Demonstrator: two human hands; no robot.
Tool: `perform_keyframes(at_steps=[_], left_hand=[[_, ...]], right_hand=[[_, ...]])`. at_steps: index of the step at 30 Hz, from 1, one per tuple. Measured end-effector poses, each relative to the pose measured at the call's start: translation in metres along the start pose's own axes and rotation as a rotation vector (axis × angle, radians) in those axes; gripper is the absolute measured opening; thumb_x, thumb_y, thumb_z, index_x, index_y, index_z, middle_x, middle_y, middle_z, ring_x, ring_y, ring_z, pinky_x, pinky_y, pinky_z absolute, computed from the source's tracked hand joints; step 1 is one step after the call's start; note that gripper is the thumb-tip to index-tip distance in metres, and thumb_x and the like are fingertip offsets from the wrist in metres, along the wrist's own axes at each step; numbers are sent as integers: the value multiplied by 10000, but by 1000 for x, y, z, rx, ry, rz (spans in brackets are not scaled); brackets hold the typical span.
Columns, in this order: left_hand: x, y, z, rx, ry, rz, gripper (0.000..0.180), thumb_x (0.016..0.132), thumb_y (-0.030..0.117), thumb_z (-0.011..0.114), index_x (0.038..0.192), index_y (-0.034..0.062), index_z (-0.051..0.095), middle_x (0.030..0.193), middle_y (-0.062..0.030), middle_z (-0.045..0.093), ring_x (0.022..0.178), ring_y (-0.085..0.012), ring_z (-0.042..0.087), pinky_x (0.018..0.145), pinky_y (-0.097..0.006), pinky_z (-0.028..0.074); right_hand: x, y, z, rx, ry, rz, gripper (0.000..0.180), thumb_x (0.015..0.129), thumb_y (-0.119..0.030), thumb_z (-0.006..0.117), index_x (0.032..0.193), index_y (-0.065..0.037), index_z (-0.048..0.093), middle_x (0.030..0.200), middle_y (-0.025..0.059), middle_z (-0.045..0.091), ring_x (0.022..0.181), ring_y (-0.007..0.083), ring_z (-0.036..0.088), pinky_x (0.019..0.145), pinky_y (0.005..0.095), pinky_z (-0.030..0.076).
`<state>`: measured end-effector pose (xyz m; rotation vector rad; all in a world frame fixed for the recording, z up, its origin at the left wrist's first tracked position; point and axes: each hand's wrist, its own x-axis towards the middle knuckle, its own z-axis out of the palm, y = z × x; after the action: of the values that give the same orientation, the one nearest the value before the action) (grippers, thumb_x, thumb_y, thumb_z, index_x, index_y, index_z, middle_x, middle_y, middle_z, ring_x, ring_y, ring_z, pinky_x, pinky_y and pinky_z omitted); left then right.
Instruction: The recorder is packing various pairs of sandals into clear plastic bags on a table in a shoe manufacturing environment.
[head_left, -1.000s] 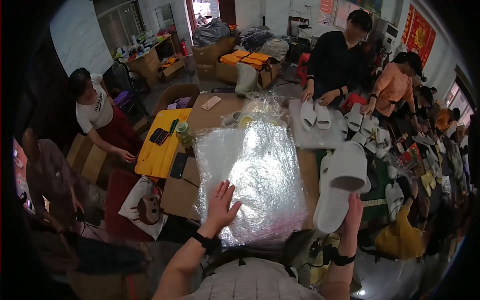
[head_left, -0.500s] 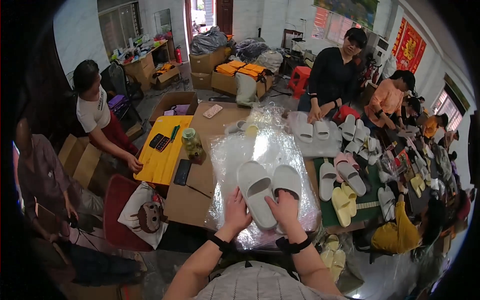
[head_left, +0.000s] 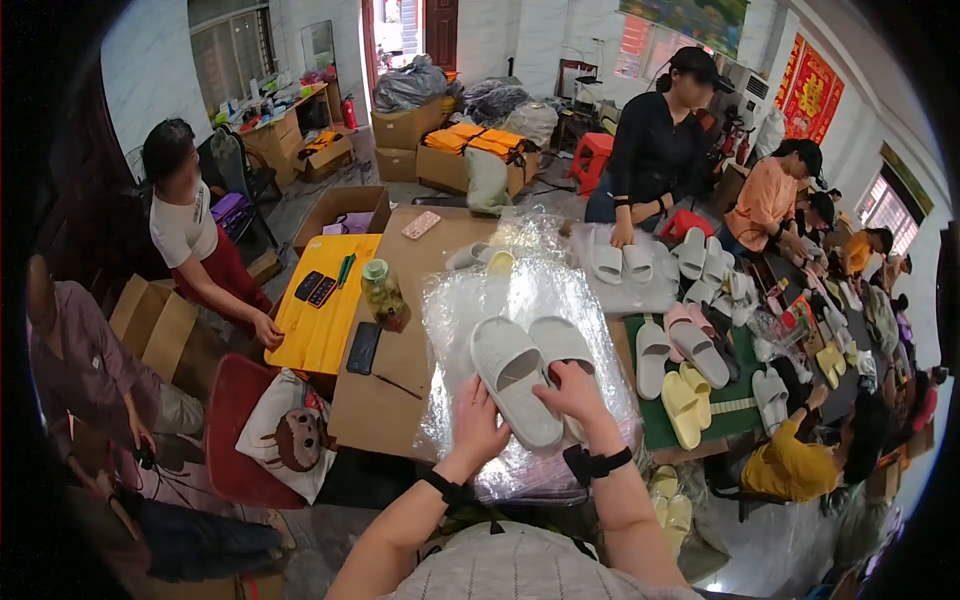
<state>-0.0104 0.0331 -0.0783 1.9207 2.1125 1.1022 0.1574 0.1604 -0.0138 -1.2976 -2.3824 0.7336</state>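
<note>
Two pale grey slide slippers lie side by side before me, toes pointing away, over a stack of clear plastic bags (head_left: 455, 375). The left slipper (head_left: 507, 380) overlaps the inner edge of the right slipper (head_left: 563, 340). My left hand (head_left: 478, 415) grips the left slipper along its outer side, fingers against the sole edge. My right hand (head_left: 577, 393) is closed at that slipper's inner edge, thumb on it, while its other fingers are partly hidden over the right slipper. Another grey slipper (head_left: 468, 256) lies on the bags farther back.
Left of the bags are a jar (head_left: 381, 290), a dark phone (head_left: 364, 348) and a yellow sheet (head_left: 320, 320) with a calculator. Yellow slippers (head_left: 683, 412) and a grey slipper (head_left: 652, 360) lie on a green mat at right. A co-worker (head_left: 655, 150) handles white slippers across the table.
The slippers have drawn closer together, the left one now overlapping the right. My right hand has shifted from inside the right slipper toward the left slipper's edge. The co-worker across has turned their head.
</note>
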Motion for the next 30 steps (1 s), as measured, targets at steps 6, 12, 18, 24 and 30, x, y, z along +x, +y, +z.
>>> perform_keyframes(at_steps=[6, 12, 18, 24, 30], left_hand=[[-2, -4, 2, 16, 47, 38, 597, 805, 296, 668, 1300, -25, 573, 1436, -236, 490, 1375, -444, 380, 1131, -536, 312], [0, -6, 10, 43, 46, 13, 610, 816, 323, 649, 1314, -22, 569, 1438, -240, 493, 1387, -427, 380, 1135, -535, 308], [-2, -7, 11, -47, -4, -49, 656, 835, 398, 653, 1338, -14, 558, 1493, -257, 435, 1415, -426, 347, 1170, -527, 255], [7, 5, -15, 68, -288, -65, 860, 822, 497, 647, 1463, -24, 411, 1582, -278, 272, 1487, -428, 197, 1212, -491, 170], [16, 4, -26, 153, -492, -29, 1018, 790, 569, 679, 1508, -52, 311, 1588, -311, 218, 1492, -455, 156, 1226, -483, 140]], right_hand=[[17, -15, -8, -55, 69, -38, 487, 837, -442, 735, 977, 13, 638, 990, 220, 616, 952, 392, 605, 813, 480, 500], [27, 13, 32, -226, 152, -72, 404, 902, -399, 651, 917, 4, 660, 993, 226, 627, 969, 403, 597, 809, 496, 518], [-5, 34, 22, -302, 289, 49, 335, 904, -341, 630, 816, -18, 644, 883, 198, 637, 899, 395, 609, 770, 514, 513], [-54, 98, -8, -363, 432, 219, 373, 910, -339, 616, 784, 12, 634, 847, 226, 632, 859, 419, 613, 749, 525, 496], [-122, 127, -31, -188, 513, 339, 371, 909, -305, 643, 788, 43, 596, 815, 239, 599, 793, 435, 589, 711, 513, 466]])
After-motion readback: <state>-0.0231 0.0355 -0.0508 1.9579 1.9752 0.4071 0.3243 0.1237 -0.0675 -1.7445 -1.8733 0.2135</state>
